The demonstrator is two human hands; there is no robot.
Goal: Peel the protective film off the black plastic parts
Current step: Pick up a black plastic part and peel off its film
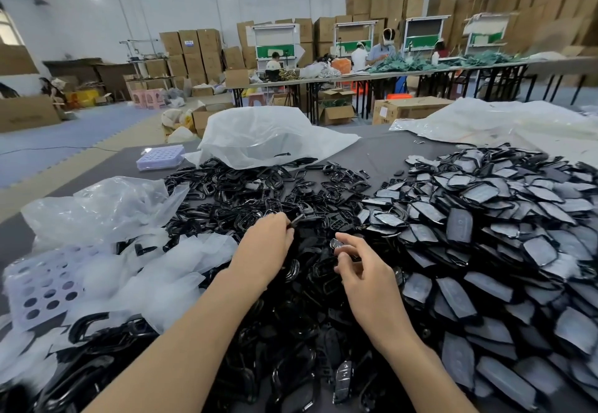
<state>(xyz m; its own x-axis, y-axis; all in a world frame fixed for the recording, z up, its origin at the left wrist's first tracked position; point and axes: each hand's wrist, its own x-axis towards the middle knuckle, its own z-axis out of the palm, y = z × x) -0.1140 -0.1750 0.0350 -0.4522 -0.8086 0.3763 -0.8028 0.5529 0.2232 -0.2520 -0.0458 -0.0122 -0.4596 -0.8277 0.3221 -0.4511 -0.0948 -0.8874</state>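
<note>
A big heap of black plastic parts (265,192) covers the middle of the table. To the right lies a pile of black parts with grey protective film (485,218) on them. My left hand (268,244) pinches a small black part (296,220) at its fingertips above the heap. Just right of it, my right hand (362,270) holds a small shiny piece (338,244) between thumb and fingers. Whether that piece is film or a part I cannot tell.
Crumpled clear plastic bags (106,205) and a lilac perforated tray (38,283) lie at the left. A second lilac tray (160,157) and a large white bag (265,134) sit at the back. Beyond the table stand long workbenches, several people and stacked cardboard boxes.
</note>
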